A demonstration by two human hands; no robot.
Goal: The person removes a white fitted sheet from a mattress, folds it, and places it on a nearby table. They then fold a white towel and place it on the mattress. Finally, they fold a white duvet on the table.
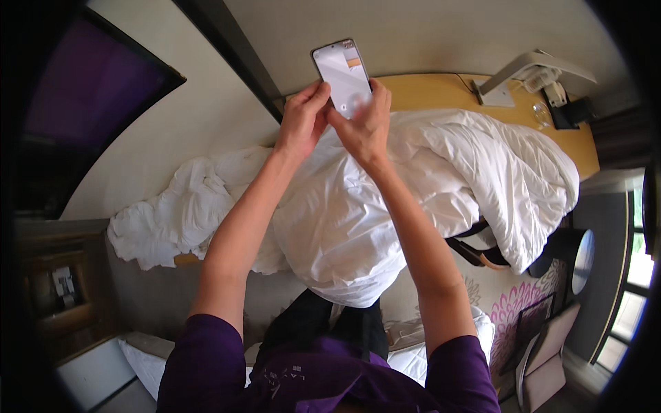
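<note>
Both my arms reach forward, and a smartphone (338,72) is held upright between my hands, its lit screen towards me. My left hand (304,116) grips the phone's lower left edge, with the thumb along the side. My right hand (365,121) holds the lower right side and corner; its thumb is near the bottom of the screen. Beneath the hands, a bulky white duvet (351,227) lies heaped over a wooden desk (423,93) and hangs down towards my legs. More crumpled white bedding (191,206) lies to the left.
On the desk at the right stand a lamp (496,95), a drinking glass (542,114) and a black tray (563,121). A large dark television (98,103) is at the upper left. A chair (550,356) stands at the lower right, near a window (627,315). White bedding (413,361) shows behind me.
</note>
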